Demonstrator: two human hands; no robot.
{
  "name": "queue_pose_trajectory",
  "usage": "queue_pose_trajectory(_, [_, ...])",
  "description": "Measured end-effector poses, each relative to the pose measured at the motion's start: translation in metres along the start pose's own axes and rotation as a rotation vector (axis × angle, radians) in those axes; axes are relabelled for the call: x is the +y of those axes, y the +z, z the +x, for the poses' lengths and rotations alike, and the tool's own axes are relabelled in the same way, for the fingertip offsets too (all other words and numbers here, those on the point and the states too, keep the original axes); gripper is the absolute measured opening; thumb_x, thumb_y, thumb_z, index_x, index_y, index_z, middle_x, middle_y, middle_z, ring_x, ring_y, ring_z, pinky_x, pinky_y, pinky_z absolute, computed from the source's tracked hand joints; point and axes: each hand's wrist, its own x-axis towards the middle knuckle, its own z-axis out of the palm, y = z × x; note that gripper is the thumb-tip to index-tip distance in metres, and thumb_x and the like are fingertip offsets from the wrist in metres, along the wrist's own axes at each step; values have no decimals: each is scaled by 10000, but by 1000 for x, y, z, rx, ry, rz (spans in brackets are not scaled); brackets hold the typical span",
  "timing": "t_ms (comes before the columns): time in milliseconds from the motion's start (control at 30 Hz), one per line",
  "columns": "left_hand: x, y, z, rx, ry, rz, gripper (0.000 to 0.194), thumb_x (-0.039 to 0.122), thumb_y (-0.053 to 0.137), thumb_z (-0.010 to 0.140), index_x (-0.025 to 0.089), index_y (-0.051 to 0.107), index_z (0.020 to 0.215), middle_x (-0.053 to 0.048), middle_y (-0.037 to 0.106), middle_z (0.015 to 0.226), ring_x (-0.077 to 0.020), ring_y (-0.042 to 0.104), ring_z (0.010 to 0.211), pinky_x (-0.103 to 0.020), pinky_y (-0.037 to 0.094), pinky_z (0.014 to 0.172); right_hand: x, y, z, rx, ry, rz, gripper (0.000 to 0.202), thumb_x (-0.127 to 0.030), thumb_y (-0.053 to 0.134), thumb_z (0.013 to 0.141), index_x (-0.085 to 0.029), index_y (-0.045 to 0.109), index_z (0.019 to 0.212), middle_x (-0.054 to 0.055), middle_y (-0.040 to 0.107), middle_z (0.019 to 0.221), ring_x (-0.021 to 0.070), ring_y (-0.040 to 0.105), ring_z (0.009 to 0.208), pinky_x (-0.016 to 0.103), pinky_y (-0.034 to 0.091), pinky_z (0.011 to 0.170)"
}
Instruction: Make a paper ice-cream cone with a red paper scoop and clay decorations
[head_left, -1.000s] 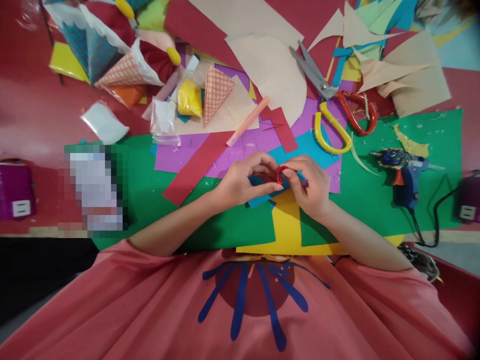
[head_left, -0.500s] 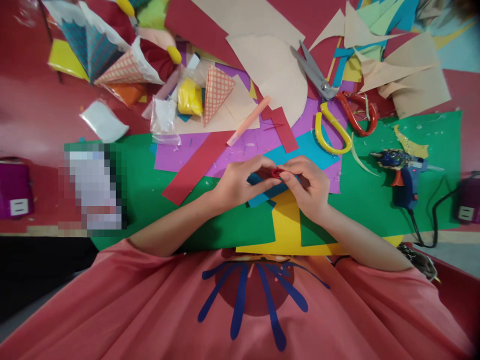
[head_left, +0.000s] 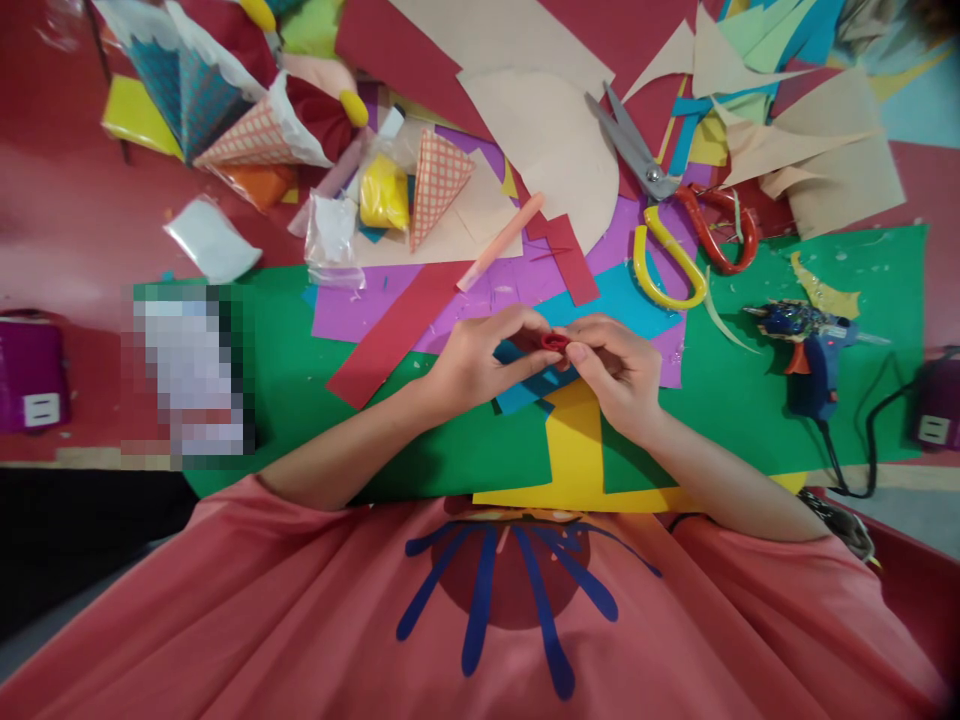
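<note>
A small rolled piece of dark red craft foam or paper is pinched between my two hands, its coiled edge facing up. My left hand grips it from the left with thumb and fingertips. From the right, my right hand holds the other side, thumb pressed against it. Under the hands lie a blue piece and a yellow strip on the green sheet. Just beyond them is a long red strip on a purple sheet.
Large scissors lie partly spread beyond my right hand. A glue gun with a black cord rests at the right. Patterned paper cones, a capped marker-like stick, clay packets and beige scraps cover the far side.
The red roll has turned slightly between my fingertips, so more of its coiled edge shows. Both hands stay in nearly the same place; the view has shifted a little.
</note>
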Motion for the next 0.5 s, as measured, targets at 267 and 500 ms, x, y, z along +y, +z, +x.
queue_pose_trajectory(267, [0, -2, 0, -41, -18, 10, 253, 420, 621, 920, 172, 643, 874, -4, 729, 761, -86, 689, 672, -164, 537, 628, -2, 0, 0, 14, -127, -153, 147, -152, 590, 909, -224, 658, 800, 5, 758, 773, 148, 742, 791, 270, 599, 695])
queue_pose_trajectory(500, [0, -2, 0, -44, -31, 38, 352, 498, 607, 909, 167, 622, 789, 16, 707, 687, -70, 660, 600, -152, 499, 568, 0, -1, 0, -1, -189, -247, 139, -194, 581, 924, -224, 659, 813, 12, 768, 792, 137, 734, 740, 248, 583, 625])
